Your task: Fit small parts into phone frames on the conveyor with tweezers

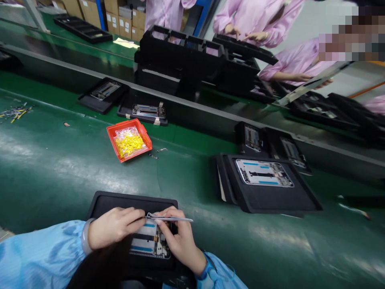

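From here, the opened phone [146, 231] looks light, stiff and fragile, best held by its rim. Right fingers [167, 236] pinch tweezers [184, 219]; I can't tell whether the left fingers [135, 215] grip anything.

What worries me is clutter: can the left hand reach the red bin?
Probably yes: between the left hand and the open red bin lie only the rim of the black tray and bare green bench.

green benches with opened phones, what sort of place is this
Most likely a phone assembly or repair workshop: opened phones lie in black trays, a red bin holds small yellow pieces, and people in pink smocks work opposite.
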The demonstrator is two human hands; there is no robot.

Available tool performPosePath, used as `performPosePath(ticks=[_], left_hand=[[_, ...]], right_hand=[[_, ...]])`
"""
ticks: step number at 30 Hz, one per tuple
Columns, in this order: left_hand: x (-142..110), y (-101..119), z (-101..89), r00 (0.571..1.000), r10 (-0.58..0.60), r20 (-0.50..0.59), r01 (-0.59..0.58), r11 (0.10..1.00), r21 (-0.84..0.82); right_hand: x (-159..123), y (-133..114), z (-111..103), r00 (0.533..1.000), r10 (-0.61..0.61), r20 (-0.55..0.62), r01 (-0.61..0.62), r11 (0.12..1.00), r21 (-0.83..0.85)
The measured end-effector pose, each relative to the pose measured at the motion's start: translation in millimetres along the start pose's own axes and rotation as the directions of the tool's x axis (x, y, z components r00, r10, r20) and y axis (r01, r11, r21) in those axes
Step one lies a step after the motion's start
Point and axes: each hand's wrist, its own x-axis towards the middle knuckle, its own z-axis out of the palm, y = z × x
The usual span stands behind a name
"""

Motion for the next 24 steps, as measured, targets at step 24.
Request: performPosePath(ticks=[24], left_hand=[[4.9, 3.2, 1.2, 0.998, 0.064, 0.021, -0.066, 0.979, 0.195]], right_hand=[[0.8, 1.9, 0.8, 0.994, -0.111, -0.002, 0.111, 0.991, -0.07]])
